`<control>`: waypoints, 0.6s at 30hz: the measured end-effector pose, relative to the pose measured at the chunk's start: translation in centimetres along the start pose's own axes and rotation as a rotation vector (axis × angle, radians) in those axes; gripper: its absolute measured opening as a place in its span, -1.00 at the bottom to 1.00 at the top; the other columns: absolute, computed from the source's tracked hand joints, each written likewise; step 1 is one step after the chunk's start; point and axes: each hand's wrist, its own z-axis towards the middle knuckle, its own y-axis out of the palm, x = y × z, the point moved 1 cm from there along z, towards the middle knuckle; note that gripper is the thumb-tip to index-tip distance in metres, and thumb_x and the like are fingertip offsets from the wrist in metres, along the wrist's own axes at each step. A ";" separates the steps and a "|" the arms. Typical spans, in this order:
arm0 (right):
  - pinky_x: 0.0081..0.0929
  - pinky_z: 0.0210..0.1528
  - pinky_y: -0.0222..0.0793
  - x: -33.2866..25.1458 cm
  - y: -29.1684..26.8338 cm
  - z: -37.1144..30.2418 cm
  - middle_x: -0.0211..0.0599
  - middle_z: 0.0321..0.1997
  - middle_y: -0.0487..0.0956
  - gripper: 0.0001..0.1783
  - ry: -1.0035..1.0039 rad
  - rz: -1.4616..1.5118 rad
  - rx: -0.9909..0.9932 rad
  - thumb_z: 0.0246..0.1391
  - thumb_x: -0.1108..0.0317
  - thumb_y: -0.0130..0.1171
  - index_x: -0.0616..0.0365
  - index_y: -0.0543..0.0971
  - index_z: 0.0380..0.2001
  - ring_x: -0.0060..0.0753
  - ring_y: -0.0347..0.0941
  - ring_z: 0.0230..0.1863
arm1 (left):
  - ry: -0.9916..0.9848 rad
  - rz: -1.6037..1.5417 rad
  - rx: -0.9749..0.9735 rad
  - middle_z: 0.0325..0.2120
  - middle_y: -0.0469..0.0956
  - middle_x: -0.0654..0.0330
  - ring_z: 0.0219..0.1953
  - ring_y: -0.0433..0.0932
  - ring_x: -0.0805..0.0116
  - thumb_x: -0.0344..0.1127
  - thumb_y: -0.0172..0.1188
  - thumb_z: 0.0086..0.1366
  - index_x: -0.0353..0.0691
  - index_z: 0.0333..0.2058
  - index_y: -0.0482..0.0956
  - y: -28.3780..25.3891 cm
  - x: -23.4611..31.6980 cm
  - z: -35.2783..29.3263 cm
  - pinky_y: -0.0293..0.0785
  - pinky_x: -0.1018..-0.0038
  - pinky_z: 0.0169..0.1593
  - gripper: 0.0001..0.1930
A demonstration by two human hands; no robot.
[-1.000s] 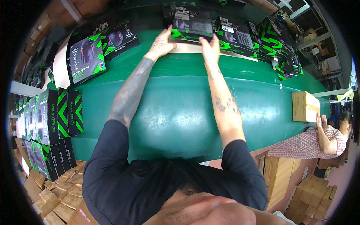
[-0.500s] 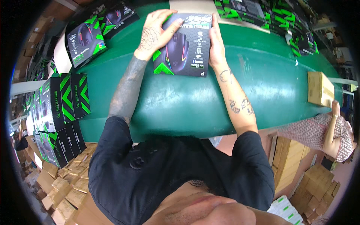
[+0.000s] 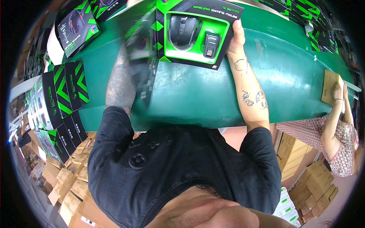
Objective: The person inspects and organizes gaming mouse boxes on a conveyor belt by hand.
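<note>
Far left, black-and-green mouse boxes (image 3: pixel 61 91) are standing stacked by the green bench (image 3: pixel 197 98). Slightly right and higher, another mouse box (image 3: pixel 78 28) is sitting skewed. Your left forearm (image 3: pixel 121 83) is running behind a motion-blurred cover flap (image 3: pixel 142 57); it's blocking your left hand, can't tell the fingers. Mid-top, the windowed mouse box (image 3: pixel 207 24) is hanging over the bench, upper edge getting cut off, black mouse (image 3: pixel 183 32) and small black accessory (image 3: pixel 211 45) showing inside. Your right hand (image 3: pixel 236 40) is gripping its right edge, thumb showing, fingers hiding behind. Upper right, more boxes (image 3: pixel 323 40) are crowding the rim, details unclear. Far right, a co-worker's hands (image 3: pixel 339 92) are touching a brown carton (image 3: pixel 329 86).
</note>
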 end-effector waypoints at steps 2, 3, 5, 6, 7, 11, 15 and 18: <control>-0.39 0.24 0.03 -0.2 1.2 0.5 -0.22 0.24 0.18 -0.29 0.055 0.184 -0.086 0.22 -0.15 -0.41 0.14 0.02 0.25 -0.35 0.11 0.23 | 0.002 -0.024 0.065 -0.27 0.51 0.24 -0.18 0.46 0.33 -0.30 0.10 0.18 -0.27 -0.23 0.48 -0.5 0.7 -0.1 0.38 0.48 -0.14 -0.78; -0.35 0.18 0.09 -0.5 1.7 0.3 -0.20 0.15 0.30 -0.23 0.100 0.111 0.050 0.18 -0.25 -0.45 0.17 0.09 0.21 -0.35 0.20 0.14 | -0.352 -0.099 -0.089 -0.24 0.51 0.19 -0.14 0.45 0.35 -0.23 0.19 0.13 -0.30 -0.15 0.46 -1.9 -1.3 -0.4 0.37 0.46 -0.08 -0.65; -0.34 0.17 0.11 0.7 0.6 1.3 -0.11 0.14 0.31 -0.17 0.192 0.087 0.120 0.14 -0.30 -0.46 0.16 0.01 0.24 -0.27 0.24 0.11 | -0.680 -0.214 -0.147 -0.20 0.50 0.14 -0.12 0.44 0.42 -0.15 0.29 0.08 -0.35 -0.05 0.40 -3.9 -4.6 -0.8 0.37 0.46 -0.05 -0.48; -0.32 0.15 0.13 0.7 0.4 1.4 -0.08 0.13 0.32 -0.18 0.199 0.128 0.106 0.16 -0.29 -0.47 0.14 -0.02 0.25 -0.25 0.26 0.09 | -0.663 -0.267 -0.057 -0.18 0.49 0.15 -0.13 0.43 0.46 -0.15 0.30 0.07 -0.37 -0.03 0.37 -4.0 -5.5 -0.7 0.37 0.49 -0.06 -0.44; -0.30 0.11 0.20 0.6 0.6 1.5 -0.04 0.13 0.31 -0.16 0.219 0.051 0.073 0.15 -0.29 -0.48 0.16 -0.01 0.25 -0.24 0.28 0.08 | -0.561 -0.006 0.132 -0.18 0.48 0.15 -0.19 0.45 0.43 -0.15 0.32 0.04 -0.35 -0.07 0.38 -6.4 -6.9 0.6 0.40 0.50 -0.14 -0.45; -0.40 -0.09 0.39 1.3 -0.9 1.2 -0.07 0.00 0.42 -0.38 0.173 -0.008 0.003 0.24 -0.03 -0.29 0.13 0.06 0.22 -0.33 0.41 -0.07 | -0.385 -0.065 0.779 -0.05 0.39 0.05 -0.07 0.42 0.22 -0.10 0.31 0.04 -0.15 -0.15 0.43 -13.3 -2.2 4.7 0.33 0.26 0.00 -0.56; -0.51 -0.18 0.43 1.8 0.4 1.8 -0.20 -0.14 0.50 -0.60 0.197 -0.169 -0.024 0.15 0.31 0.02 0.18 0.32 0.04 -0.44 0.45 -0.18 | -0.109 0.959 0.794 0.13 0.09 -0.10 0.12 0.12 -0.03 -0.06 0.35 -0.07 -0.10 0.05 0.24 -24.8 -3.6 5.6 0.13 -0.01 0.03 -0.29; -0.59 -0.22 0.41 1.7 1.4 2.6 -0.30 -0.21 0.50 -0.60 0.268 -0.335 -0.008 0.05 0.32 0.15 0.20 0.38 -0.03 -0.55 0.44 -0.22 | 0.102 1.630 0.715 0.21 -0.14 -0.20 0.24 -0.27 -0.29 -0.01 0.30 -0.10 0.02 0.07 0.30 -25.9 -3.9 5.7 -0.24 -0.15 0.20 -0.29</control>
